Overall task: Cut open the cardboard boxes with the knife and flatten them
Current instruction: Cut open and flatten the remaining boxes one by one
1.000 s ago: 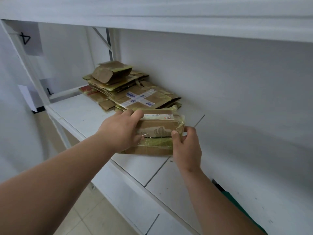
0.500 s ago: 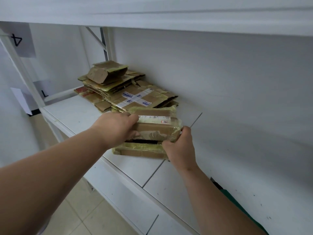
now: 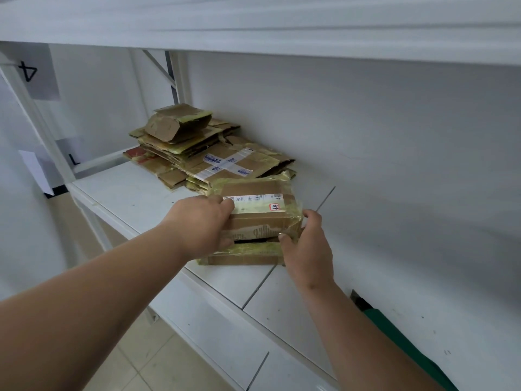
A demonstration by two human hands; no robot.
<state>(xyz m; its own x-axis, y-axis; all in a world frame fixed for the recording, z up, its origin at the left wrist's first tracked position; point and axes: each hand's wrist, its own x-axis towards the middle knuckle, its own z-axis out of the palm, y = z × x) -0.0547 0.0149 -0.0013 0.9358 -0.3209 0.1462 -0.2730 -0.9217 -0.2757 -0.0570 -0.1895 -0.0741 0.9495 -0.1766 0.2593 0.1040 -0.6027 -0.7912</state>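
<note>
A small brown cardboard box [image 3: 262,218], wrapped in yellowish tape with a white shipping label on top, sits on the white shelf [image 3: 135,193]. Its lower flap lies open toward me, leaving a dark gap along the front. My left hand [image 3: 201,224] grips the box's left end, fingers curled over the top edge by the label. My right hand [image 3: 306,246] holds the right end, thumb on the front face. Behind it lies a pile of flattened cardboard boxes [image 3: 208,153]. No knife is visible.
The white wall [image 3: 366,165] rises right behind the box, and an upper shelf [image 3: 253,21] overhangs the work area. A shelf upright [image 3: 42,131] stands at the left. A green surface [image 3: 400,337] shows at lower right, and tiled floor [image 3: 135,359] lies below.
The box has moved a little back toward the pile and its top has tipped up. My right hand shifted further round the right end. The view moved closer.
</note>
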